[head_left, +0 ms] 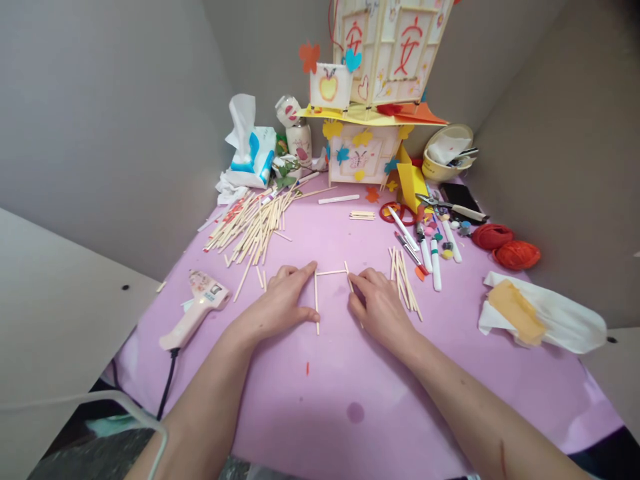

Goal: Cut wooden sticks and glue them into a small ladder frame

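Observation:
Three thin wooden sticks form a frame with an open near side on the purple tabletop. My left hand (283, 303) touches the left upright stick (317, 300), index fingertip at its top and thumb near its bottom, fingers apart. A short crosspiece stick (331, 272) joins the two uprights near their far ends. My right hand (377, 303) has its thumb and index finger at the right upright stick (349, 279), partly covering it. A small bundle of sticks (406, 283) lies just right of my right hand.
A pink glue gun (197, 310) and a big stick pile (255, 223) lie left. At the back stands a decorated paper-and-stick house (363, 157). Markers (436, 265), scissors (390, 213), red yarn (515, 255) and a white cloth (573, 323) are on the right.

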Demonstrator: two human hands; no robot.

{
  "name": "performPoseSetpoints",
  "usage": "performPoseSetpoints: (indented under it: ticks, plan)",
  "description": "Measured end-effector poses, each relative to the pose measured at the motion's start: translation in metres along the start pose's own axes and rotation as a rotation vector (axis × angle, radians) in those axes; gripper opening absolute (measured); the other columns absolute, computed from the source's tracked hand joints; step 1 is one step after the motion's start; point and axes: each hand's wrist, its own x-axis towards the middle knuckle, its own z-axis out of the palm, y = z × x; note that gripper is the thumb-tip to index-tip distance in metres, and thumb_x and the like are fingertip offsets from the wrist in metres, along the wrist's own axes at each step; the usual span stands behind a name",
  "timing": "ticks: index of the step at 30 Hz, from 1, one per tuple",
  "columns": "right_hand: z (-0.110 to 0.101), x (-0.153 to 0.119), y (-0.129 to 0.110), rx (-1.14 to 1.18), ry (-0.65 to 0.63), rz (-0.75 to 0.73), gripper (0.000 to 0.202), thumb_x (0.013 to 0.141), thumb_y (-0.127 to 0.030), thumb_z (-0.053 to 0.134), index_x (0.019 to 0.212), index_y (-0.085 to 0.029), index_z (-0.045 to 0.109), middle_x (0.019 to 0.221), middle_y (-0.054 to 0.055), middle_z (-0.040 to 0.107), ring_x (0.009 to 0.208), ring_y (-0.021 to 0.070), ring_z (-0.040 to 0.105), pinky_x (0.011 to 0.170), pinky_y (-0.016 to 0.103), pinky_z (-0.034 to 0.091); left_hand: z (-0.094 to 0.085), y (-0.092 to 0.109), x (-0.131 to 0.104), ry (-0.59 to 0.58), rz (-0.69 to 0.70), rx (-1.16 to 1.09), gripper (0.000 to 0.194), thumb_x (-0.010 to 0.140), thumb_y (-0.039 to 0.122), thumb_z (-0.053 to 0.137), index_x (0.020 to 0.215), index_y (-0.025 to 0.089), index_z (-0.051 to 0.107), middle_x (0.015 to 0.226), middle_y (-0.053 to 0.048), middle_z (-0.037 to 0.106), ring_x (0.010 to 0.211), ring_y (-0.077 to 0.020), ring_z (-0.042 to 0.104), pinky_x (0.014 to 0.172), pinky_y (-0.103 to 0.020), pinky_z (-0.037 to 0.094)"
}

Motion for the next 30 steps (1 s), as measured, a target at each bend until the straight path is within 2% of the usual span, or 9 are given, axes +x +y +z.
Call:
performPoseSetpoints:
  ticks: [11, 18, 22, 26, 30]
  plan:
    - [0.000, 0.001, 0.001, 0.058, 0.015, 0.031, 0.027, 0.084, -0.019, 0.049, 0.108, -0.019, 0.062, 0.094, 0.007, 0.057, 0.094, 0.0221, 0.051, 0.079, 0.033, 0.033, 0.002, -0.003, -0.001, 0.037, 0.008, -0.052, 0.094, 0.064, 0.043, 0.074, 0.145, 0.028, 0.028, 0.121, -0.011, 0.043, 0.120, -0.0329, 0.041, 0.101, -0.049, 0.034]
    - [-0.002, -0.002, 0.003, 0.048, 0.035, 0.045, 0.030, 0.087, -0.027, 0.050, 0.115, -0.017, 0.058, 0.099, 0.008, 0.058, 0.098, 0.0239, 0.053, 0.081, 0.035, 0.033, -0.003, -0.002, -0.005, 0.033, 0.033, -0.084, 0.092, 0.068, 0.043, 0.072, 0.146, 0.025, 0.025, 0.139, -0.012, 0.040, 0.129, -0.0304, 0.036, 0.107, -0.047, 0.031]
    - [-0.010, 0.001, 0.008, -0.006, 0.036, 0.015, 0.029, 0.088, -0.022, 0.048, 0.114, -0.019, 0.058, 0.101, 0.008, 0.060, 0.098, 0.0227, 0.053, 0.081, 0.035, 0.030, -0.002, -0.006, -0.004, 0.118, 0.093, -0.046, 0.073, 0.078, 0.041, 0.063, 0.142, 0.024, 0.032, 0.142, -0.010, 0.040, 0.129, -0.0282, 0.037, 0.107, -0.047, 0.031]
    - [-0.015, 0.011, 0.017, -0.050, 0.059, -0.027, 0.022, 0.089, -0.019, 0.046, 0.103, -0.022, 0.064, 0.098, 0.006, 0.062, 0.093, 0.0203, 0.054, 0.077, 0.034, 0.028, 0.004, -0.010, 0.004, 0.255, 0.058, 0.012, 0.045, 0.085, 0.037, 0.054, 0.127, 0.019, 0.051, 0.119, -0.011, 0.053, 0.113, -0.0257, 0.048, 0.098, -0.043, 0.040]
    - [-0.008, 0.017, 0.025, -0.019, 0.145, -0.066, 0.020, 0.092, -0.022, 0.046, 0.098, -0.022, 0.065, 0.093, 0.006, 0.063, 0.090, 0.0189, 0.054, 0.078, 0.035, 0.027, 0.013, -0.007, 0.011, 0.319, -0.014, 0.046, 0.031, 0.089, 0.033, 0.047, 0.114, 0.019, 0.061, 0.098, -0.008, 0.057, 0.096, -0.0225, 0.054, 0.085, -0.038, 0.045]
